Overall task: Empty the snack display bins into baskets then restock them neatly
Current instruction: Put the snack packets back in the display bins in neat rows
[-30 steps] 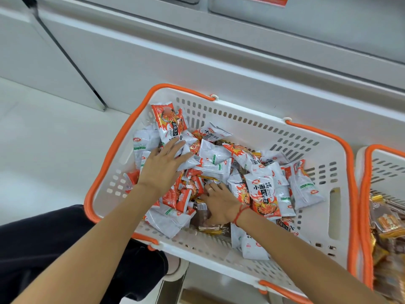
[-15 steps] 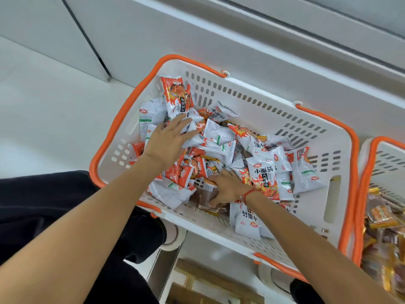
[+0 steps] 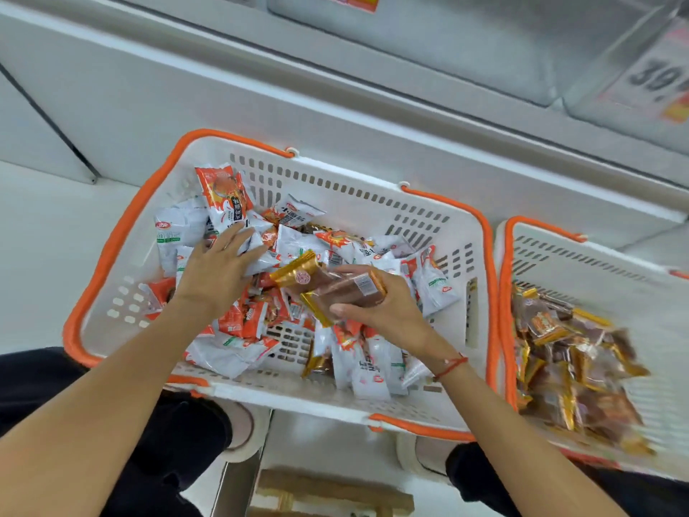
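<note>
Right hand (image 3: 376,311) grips brown-and-gold snack packs (image 3: 335,287), fingers curled round them, lifted just above pile – likely strays picked out for sorting. Left hand (image 3: 216,270) flat on white-and-orange packets (image 3: 294,248), fingers straight, pressing pile aside to expose what lies under. Both work inside left basket (image 3: 373,203). Right basket (image 3: 581,251) just beside holds matching brown-and-gold packs (image 3: 566,352) – probable destination. One more gold-ended pack (image 3: 317,363) near front wall of left basket.

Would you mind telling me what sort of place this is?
Probably a shop's snack aisle: a price sign above, two orange-rimmed baskets, the left basket and right basket, holding wrapped snacks, beside white display bins.
</note>
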`<state>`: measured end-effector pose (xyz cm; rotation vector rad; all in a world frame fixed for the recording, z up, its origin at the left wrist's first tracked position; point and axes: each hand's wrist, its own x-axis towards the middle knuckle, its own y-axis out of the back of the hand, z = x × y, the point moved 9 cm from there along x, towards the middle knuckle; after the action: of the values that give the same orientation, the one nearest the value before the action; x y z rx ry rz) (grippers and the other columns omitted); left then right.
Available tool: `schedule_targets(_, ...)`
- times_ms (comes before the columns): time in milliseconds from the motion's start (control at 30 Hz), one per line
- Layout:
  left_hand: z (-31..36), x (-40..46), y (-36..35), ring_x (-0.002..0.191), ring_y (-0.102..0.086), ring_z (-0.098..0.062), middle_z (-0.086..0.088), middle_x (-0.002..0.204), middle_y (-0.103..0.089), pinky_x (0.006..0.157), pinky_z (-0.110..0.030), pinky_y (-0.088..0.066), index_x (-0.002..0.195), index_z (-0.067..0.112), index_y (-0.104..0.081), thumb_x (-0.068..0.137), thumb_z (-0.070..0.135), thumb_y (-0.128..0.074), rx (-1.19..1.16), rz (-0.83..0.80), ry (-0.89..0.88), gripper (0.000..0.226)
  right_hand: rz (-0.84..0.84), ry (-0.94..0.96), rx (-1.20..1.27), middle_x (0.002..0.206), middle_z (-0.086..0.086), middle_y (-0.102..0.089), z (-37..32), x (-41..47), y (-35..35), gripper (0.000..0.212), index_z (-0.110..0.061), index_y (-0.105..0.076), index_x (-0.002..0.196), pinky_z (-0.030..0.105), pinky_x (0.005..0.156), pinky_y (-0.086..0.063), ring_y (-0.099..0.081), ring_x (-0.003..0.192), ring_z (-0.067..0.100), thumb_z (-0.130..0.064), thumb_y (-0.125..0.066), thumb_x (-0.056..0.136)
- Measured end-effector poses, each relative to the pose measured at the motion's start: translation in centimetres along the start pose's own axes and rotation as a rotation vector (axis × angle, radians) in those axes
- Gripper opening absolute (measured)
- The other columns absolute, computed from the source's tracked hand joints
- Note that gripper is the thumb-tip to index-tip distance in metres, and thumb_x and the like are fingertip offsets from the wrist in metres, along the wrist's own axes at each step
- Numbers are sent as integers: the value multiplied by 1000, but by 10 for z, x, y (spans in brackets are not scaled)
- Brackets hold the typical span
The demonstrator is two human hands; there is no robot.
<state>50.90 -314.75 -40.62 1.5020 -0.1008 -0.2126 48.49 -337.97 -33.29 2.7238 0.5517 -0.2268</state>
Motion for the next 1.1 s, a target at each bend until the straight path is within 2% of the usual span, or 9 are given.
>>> schedule_targets(200, -2, 0, 0, 142, -31, -30, -12, 147, -46, 94, -60, -44, 135, 19, -59, 77, 26, -81, -2, 22, -23, 63, 751, 127, 192, 99, -2, -75, -35, -92, 132, 46, -25, -65, 113, 26, 82, -56, -70, 97, 14, 0, -78, 76)
schedule_targets(300, -4, 2, -3, 145, -25, -27, -10, 151, -42, 97, -60, -42, 139, 23, -54, 80, 31, -77, -1, -8, -5, 63, 1162, 89, 20, 104, -2, -73, -13, -153, 197, 43, -28, -66, 116, 38, 88, -56, -69, 99, 15, -13, -76, 77)
schedule_targets(400, -6, 5, -5, 146, -24, -28, -10, 152, -40, 101, -60, -39, 140, 23, -53, 81, 28, -77, 4, -45, 6, 64, 1261, -153, -246, 108, -4, -69, 21, -177, 234, 39, -28, -64, 116, 42, 92, -53, -64, 105, 16, -38, -70, 79)
schedule_targets(533, -7, 4, -2, 147, -20, -28, -9, 155, -35, 108, -57, -34, 144, 25, -47, 85, 31, -72, 21, -78, 13, 64, 846, -411, -454, 144, 12, -46, 59, -141, 238, 56, -20, -53, 137, 50, 111, -32, -35, 138, 29, -39, -67, 86)
schedule_targets(600, -6, 3, -1, 149, -14, -26, -7, 158, -29, 111, -55, -31, 147, 27, -42, 88, 33, -68, 25, -100, 19, 64, 800, -281, -496, 150, 9, -37, 39, -117, 224, 57, -21, -52, 138, 49, 115, -25, -26, 142, 25, -34, -68, 85)
schedule_targets(700, -2, 2, 0, 150, -6, -23, -4, 161, -19, 113, -51, -28, 151, 31, -32, 94, 36, -60, 48, -122, 31, 64, 678, 42, -538, 135, 1, -52, -14, -73, 164, 38, -22, -61, 126, 37, 110, -34, -43, 128, 16, -25, -67, 88)
schedule_targets(800, 3, 1, 0, 151, 0, -22, -1, 163, -11, 115, -48, -25, 153, 33, -24, 97, 38, -54, 87, -152, 46, 64, 120, 168, -567, 118, -2, -64, -21, -19, 50, 34, -23, -61, 124, 34, 97, -46, -56, 109, 11, -21, -65, 90)
schedule_targets(900, 6, -1, -2, 151, 4, -20, 0, 164, -4, 116, -48, -22, 155, 33, -17, 99, 36, -50, 117, -180, 67, 65, -431, 177, -770, 123, 5, -64, 27, 6, -67, 34, -22, -59, 129, 38, 94, -47, -56, 114, 20, -21, -57, 95)
schedule_targets(1100, 4, 0, -2, 151, 5, -19, 0, 164, -2, 116, -47, -22, 155, 35, -14, 100, 36, -48, 110, -169, 30, 64, -767, 408, -1239, 146, 5, -48, 110, 18, -106, 53, -23, -45, 144, 43, 112, -26, -38, 137, 29, -16, -57, 93)
